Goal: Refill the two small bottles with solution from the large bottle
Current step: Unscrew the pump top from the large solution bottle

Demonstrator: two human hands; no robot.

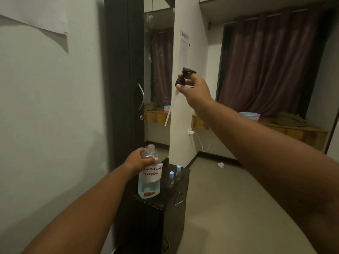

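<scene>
A large clear bottle (149,182) with pale blue liquid and a handwritten "contact lens solution" label stands on a small dark cabinet (165,208). Its neck is uncapped. My left hand (141,159) grips its upper part. High above and to the right, my right hand (195,87) holds the black pump head (185,77), whose white dip tube (171,107) hangs down clear of the bottle. Two small clear bottles with blue caps (171,178) (178,172) stand upright on the cabinet just right of the large bottle.
A tall dark wardrobe door (124,79) with a metal handle rises behind the cabinet, with a mirror (159,61) beside it. A white wall lies to the left. Bare floor (229,198) stretches right, toward a wooden ledge and dark curtains.
</scene>
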